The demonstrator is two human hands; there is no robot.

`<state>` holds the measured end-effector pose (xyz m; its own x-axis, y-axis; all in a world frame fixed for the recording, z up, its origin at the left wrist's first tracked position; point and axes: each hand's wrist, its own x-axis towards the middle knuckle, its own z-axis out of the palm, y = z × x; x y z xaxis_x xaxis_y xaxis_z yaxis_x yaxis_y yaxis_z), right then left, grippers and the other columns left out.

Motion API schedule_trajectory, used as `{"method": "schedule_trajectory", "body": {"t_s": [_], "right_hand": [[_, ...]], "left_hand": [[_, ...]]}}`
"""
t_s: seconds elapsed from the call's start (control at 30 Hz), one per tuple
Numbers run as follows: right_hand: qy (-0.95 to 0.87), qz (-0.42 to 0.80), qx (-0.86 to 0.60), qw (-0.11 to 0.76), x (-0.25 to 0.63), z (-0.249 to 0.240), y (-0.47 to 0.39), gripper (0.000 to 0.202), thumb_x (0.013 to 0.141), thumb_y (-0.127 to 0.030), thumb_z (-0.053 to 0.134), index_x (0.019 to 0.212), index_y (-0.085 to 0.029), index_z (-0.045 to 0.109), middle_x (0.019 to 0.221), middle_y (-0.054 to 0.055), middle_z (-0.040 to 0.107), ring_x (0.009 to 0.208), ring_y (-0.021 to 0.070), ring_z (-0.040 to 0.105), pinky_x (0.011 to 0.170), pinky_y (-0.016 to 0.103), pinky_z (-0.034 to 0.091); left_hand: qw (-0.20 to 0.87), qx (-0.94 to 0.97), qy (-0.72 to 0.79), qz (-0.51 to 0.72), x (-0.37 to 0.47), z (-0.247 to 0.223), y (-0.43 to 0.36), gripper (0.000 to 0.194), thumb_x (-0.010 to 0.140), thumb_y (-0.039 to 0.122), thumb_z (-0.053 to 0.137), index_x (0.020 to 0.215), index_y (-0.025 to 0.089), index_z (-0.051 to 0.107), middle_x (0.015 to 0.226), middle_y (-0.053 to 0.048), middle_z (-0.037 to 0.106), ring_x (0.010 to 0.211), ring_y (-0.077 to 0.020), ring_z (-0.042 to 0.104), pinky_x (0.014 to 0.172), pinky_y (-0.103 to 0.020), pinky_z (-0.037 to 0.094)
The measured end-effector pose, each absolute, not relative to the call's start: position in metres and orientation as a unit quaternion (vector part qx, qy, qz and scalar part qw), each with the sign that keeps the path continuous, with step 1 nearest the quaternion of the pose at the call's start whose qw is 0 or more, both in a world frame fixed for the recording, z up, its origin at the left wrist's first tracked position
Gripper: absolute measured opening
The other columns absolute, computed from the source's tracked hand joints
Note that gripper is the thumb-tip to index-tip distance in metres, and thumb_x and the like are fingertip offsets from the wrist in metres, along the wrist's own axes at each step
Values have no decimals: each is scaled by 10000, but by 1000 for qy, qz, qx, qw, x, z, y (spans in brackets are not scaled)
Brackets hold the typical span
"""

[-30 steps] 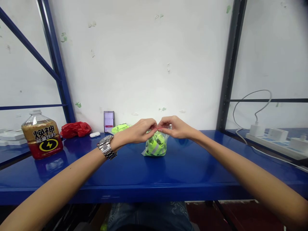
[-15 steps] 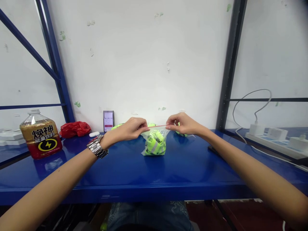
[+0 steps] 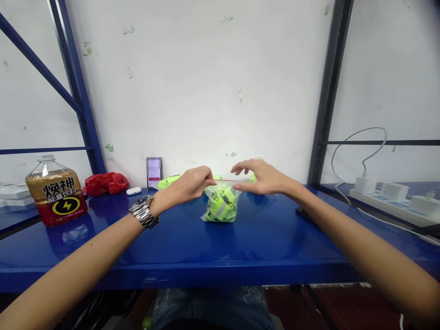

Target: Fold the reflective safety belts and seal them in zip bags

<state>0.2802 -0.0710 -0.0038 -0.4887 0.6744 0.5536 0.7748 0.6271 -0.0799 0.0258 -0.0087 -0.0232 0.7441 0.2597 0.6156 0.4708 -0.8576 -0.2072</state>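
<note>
A clear zip bag with a red zip line along its top stands on the blue table. Inside it is a folded neon-yellow fabric with grey reflective strips. My left hand, with a metal watch on the wrist, pinches the bag's upper left corner. At the upper right corner is my right hand, its fingers spread and raised, the thumb close to the bag's edge. Whether that thumb touches the plastic I cannot tell. Behind my hands lie more neon-yellow bundles, partly hidden.
A large drink bottle stands at the left, beside a red plastic bag. A phone leans against the wall near a white oval case. On the right are a power strip with chargers and a dark flat object.
My right hand has loosened its pinch on the bag's right corner and spread its fingers. The left hand still holds its corner, and the bag stays in place.
</note>
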Motion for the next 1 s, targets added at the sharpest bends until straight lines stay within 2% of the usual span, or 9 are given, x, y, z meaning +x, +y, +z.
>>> {"method": "schedule_trajectory", "body": {"t_s": [0.1,0.23,0.33,0.5,0.67,0.73,0.83,0.93,1.0], "right_hand": [[-872,-104,-427,217,267,-4,-79,551,747,-580,621,1137,-190,611,1022,96,671,856,233,584,648,287,374],[-887,-80,-440,115,259,-5,-75,361,756,-473,651,963,-177,630,740,53,641,642,169,532,548,256,302],[-856,-121,-478,156,267,-4,-56,278,726,-301,679,969,-189,605,792,53,642,655,160,527,548,247,284],[-747,-277,-548,255,283,-29,-3,249,832,-242,566,1064,-149,571,1019,139,635,837,228,571,652,281,333],[-828,-188,-521,85,287,-82,31,226,868,-324,577,1035,-178,623,1139,130,617,934,239,595,766,298,370],[-835,-198,-509,72,289,-91,32,259,901,-357,525,1063,-174,613,1211,144,587,977,250,588,803,320,367],[-810,-261,-517,91,295,-85,23,310,949,-362,404,1115,-161,573,1113,151,631,1051,278,552,873,373,340],[-729,-301,-606,102,304,-73,14,381,892,-407,475,1142,-128,543,999,183,650,1051,335,531,862,436,333],[-682,-298,-663,87,311,-71,9,459,816,-400,577,1175,-120,522,1063,208,626,1059,363,522,844,464,340]], "left_hand": [[210,-902,-144,-349,36,-27,-16,183,964,275,433,836,167,506,753,-30,582,647,-125,526,571,-249,387],[231,-886,-113,-387,47,-28,-26,193,964,308,450,862,161,522,769,-29,571,669,-121,520,600,-248,408],[222,-884,-146,-384,42,-29,-23,198,966,332,440,951,155,528,831,-43,583,722,-133,542,656,-264,435],[206,-896,-223,-324,22,-45,-3,242,975,344,381,957,149,524,846,-58,582,747,-158,546,682,-292,434],[194,-919,-263,-218,10,-77,10,263,980,330,335,930,157,526,848,-71,577,763,-177,546,698,-303,423],[189,-927,-270,-181,7,-89,14,258,978,325,336,927,159,527,854,-74,579,769,-182,551,705,-305,420],[180,-931,-286,-138,2,-102,18,250,971,343,356,921,166,527,863,-73,582,758,-186,559,688,-303,411],[177,-933,-288,-123,0,-106,19,260,969,364,361,916,171,527,866,-73,585,757,-187,565,686,-302,404],[174,-935,-285,-123,2,-107,18,270,971,374,356,923,173,530,868,-72,587,761,-187,570,692,-301,403]]}}
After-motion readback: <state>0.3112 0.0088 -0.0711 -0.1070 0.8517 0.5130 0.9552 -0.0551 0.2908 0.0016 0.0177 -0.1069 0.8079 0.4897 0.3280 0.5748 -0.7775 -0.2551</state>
